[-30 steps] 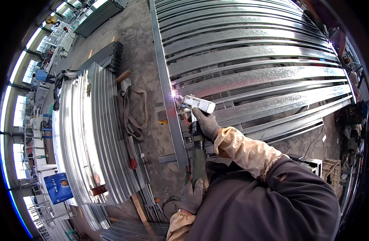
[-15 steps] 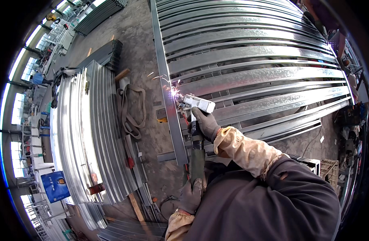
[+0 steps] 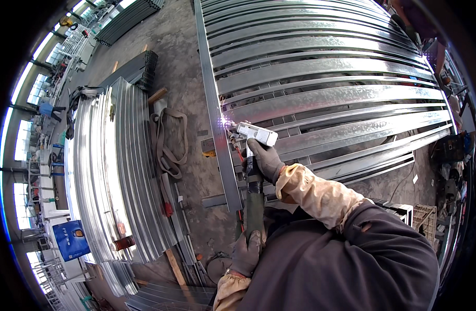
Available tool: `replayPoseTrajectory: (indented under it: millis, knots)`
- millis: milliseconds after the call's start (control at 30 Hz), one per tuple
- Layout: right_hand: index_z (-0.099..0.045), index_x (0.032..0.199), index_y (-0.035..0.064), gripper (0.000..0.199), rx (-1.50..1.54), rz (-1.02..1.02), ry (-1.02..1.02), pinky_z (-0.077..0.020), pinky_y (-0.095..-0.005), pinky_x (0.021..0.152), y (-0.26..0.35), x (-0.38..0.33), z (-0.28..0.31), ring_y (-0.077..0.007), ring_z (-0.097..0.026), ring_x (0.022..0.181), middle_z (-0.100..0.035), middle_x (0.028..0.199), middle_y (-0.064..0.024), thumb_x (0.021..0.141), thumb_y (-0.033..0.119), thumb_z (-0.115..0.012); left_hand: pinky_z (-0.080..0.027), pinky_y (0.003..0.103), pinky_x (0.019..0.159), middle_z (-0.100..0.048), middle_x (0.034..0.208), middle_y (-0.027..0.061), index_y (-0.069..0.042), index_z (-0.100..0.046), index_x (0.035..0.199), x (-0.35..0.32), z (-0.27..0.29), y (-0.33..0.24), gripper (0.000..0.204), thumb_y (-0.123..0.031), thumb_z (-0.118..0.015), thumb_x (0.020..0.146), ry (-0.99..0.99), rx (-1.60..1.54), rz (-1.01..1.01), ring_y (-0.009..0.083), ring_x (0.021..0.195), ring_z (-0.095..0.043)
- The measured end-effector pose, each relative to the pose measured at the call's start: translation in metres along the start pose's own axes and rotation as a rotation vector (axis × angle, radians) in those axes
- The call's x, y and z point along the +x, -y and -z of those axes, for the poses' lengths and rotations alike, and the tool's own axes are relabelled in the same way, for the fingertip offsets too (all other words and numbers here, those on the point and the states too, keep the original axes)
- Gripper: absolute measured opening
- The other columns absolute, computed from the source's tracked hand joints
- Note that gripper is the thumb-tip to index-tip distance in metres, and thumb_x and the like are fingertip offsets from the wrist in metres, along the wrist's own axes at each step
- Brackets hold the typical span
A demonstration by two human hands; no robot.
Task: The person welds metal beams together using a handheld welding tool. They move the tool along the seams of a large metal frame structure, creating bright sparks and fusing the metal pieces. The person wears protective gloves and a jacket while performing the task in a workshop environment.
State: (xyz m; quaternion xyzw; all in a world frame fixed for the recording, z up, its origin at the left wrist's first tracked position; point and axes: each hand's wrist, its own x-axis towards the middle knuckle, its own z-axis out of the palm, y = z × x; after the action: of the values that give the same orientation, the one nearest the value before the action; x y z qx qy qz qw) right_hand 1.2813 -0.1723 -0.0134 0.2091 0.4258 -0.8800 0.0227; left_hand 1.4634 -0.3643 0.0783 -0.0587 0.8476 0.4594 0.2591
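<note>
My gloved right hand [image 3: 268, 159] is wrapped round the grip of a handheld welding gun [image 3: 257, 134] with a silver-white block-shaped head. Its tip meets a long flat steel bar [image 3: 208, 78], where a bright violet-white weld spot glows with a few sparks. There the bar joins the ends of the crosswise galvanized slats of a large steel frame [image 3: 331, 98]. Lower down, my gloved left hand [image 3: 246, 254] is closed round the gun's thick green-sleeved cable [image 3: 255, 210]. A thin red line runs beside the bar below the tip.
On the left lies a stack of shiny ribbed metal profiles [image 3: 136, 171], with a blue box [image 3: 71, 240] at its near end. A grey lifting strap [image 3: 183, 137] loops on the concrete floor between stack and frame. A wooden crate [image 3: 423, 220] stands at the right.
The spray of sparks at the weld spot has shrunk. Both hands and the welding gun stay nearly where they were. A person in blue at the far left has shifted slightly.
</note>
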Motion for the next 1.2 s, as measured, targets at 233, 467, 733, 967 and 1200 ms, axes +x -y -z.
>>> replayPoseTrajectory:
  millis: [233,467,733,967,1200]
  knots:
    - [-0.061,0.106,0.0045,0.028,-0.022,0.05,-0.005,-0.0508,-0.0292,0.053,-0.003,-0.002,0.001,-0.0144,-0.06,0.058,-0.063,0.077,-0.0039,0.096,0.03,-0.062,-0.048,0.034,0.064,-0.065,0.072,0.0065,0.0,-0.062,0.102,0.0,-0.002,0.007,0.032,-0.03,-0.053,0.098,0.019,-0.092,-0.039,0.0173,0.064,-0.06]
    - [-0.061,0.106,0.0042,0.027,-0.037,0.02,-0.025,-0.0511,-0.0301,0.052,0.0,-0.008,0.0,-0.0153,-0.062,0.057,-0.063,0.076,-0.0044,0.096,0.029,-0.062,-0.046,0.032,0.061,-0.064,0.071,0.0059,0.0,-0.062,0.102,-0.002,-0.002,0.009,0.03,-0.028,-0.053,0.098,0.024,-0.1,-0.023,0.0158,0.061,-0.058]
    - [-0.061,0.104,0.0043,0.024,-0.003,0.031,0.004,-0.0509,-0.0305,0.051,-0.005,-0.009,0.0,-0.0159,-0.061,0.056,-0.062,0.075,-0.0044,0.096,0.027,-0.061,-0.046,0.033,0.063,-0.064,0.071,0.0059,0.001,-0.062,0.104,-0.003,-0.001,0.014,0.03,-0.028,-0.053,0.098,0.039,-0.108,-0.001,0.0162,0.063,-0.058]
    - [-0.061,0.103,0.0041,0.024,0.018,0.017,0.013,-0.0508,-0.0301,0.052,-0.006,-0.012,-0.001,-0.0152,-0.061,0.057,-0.062,0.074,-0.0041,0.097,0.027,-0.061,-0.047,0.033,0.065,-0.064,0.072,0.0061,0.0,-0.062,0.104,-0.006,-0.002,0.013,0.03,-0.027,-0.053,0.098,0.035,-0.101,0.001,0.0165,0.066,-0.06]
    - [-0.061,0.103,0.0041,0.025,-0.005,0.04,0.002,-0.0501,-0.0298,0.053,-0.01,-0.012,0.002,-0.014,-0.061,0.059,-0.062,0.076,-0.0037,0.097,0.028,-0.06,-0.047,0.033,0.064,-0.064,0.072,0.0059,0.0,-0.062,0.103,-0.011,-0.001,0.007,0.029,-0.027,-0.053,0.098,0.022,-0.067,0.014,0.0165,0.065,-0.059]
